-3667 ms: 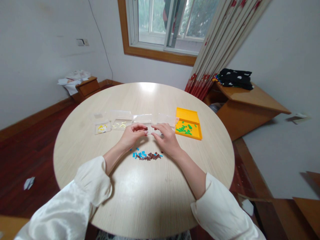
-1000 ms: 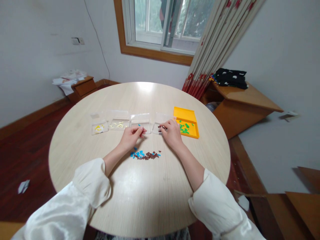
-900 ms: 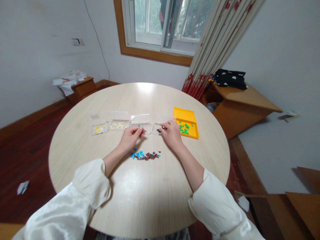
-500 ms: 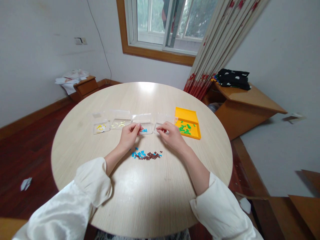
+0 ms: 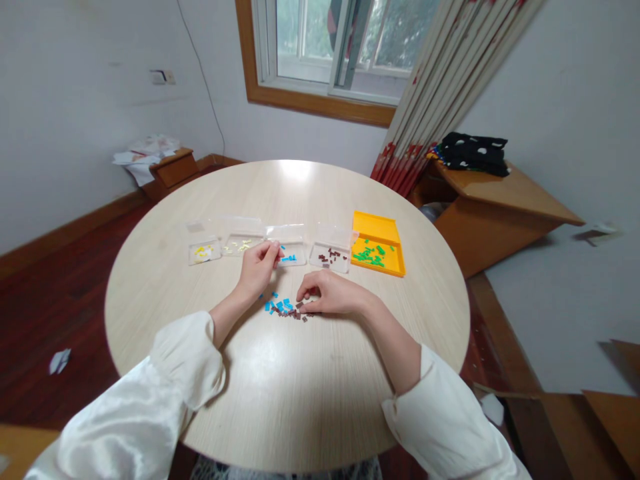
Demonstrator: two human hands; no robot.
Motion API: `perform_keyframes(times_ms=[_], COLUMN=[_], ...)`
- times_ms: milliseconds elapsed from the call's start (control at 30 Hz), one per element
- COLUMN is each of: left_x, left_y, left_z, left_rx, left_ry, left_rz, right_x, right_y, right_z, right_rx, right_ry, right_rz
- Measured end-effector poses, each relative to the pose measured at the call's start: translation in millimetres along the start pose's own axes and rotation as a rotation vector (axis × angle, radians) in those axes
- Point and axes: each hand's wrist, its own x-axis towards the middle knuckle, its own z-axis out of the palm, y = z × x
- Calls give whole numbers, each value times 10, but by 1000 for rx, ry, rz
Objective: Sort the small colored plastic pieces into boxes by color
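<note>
My left hand (image 5: pixel 259 265) is closed in a pinch beside the clear box holding blue bricks (image 5: pixel 289 258). A small blue brick (image 5: pixel 283 248) shows at its fingertips. My right hand (image 5: pixel 334 292) is low over the right side of a loose pile, thumb and forefinger apart around some brown bricks (image 5: pixel 299 307). The pile's left part is blue bricks (image 5: pixel 280 305); my right fingers hide some of the brown part. Behind my right hand stands an open clear box (image 5: pixel 340 267) with several small brown bricks in it.
On the round wooden table (image 5: pixel 280 387), an open yellow case (image 5: pixel 403 267) with green bricks stands at the right. Left of the blue bricks' box are a clear box (image 5: pixel 244 236) with pale yellow pieces and a clear box (image 5: pixel 191 259) with yellow pieces.
My right hand has moved from the brown bricks' box toward me and left, down to the pile, its fingers spreading. The box's contents now show. My left hand has stayed nearly still.
</note>
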Motion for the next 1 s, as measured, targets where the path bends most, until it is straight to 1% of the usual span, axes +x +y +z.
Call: perform_keyframes(times_ms=[200, 267, 433, 633, 767, 900, 1000], left_x=[-8, -11, -9, -6, -1, -4, -26], left_y=[25, 33, 19, 6, 16, 5, 8], left_z=[-3, -4, -6, -9, -8, -5, 0], left_rx=[33, 43, 52, 55, 77, 90, 120], left_ry=[-10, -13, -16, -24, -30, -43, -57], left_rz=[-3, 0, 8, 14, 11, 21, 66], right_x=[11, 5, 3, 10, 17, 39, 48], right_y=[-15, -35, -70, -80, -54, -1, 23], right_z=[4, 1, 2, -3, 15, 44, 41], right_rx=[63, 75, 46, 41, 71, 84, 92], right_ry=[6, 25, 95, 75, 93, 151, 230], right_rz=[66, 84, 82, 93, 100, 87, 84])
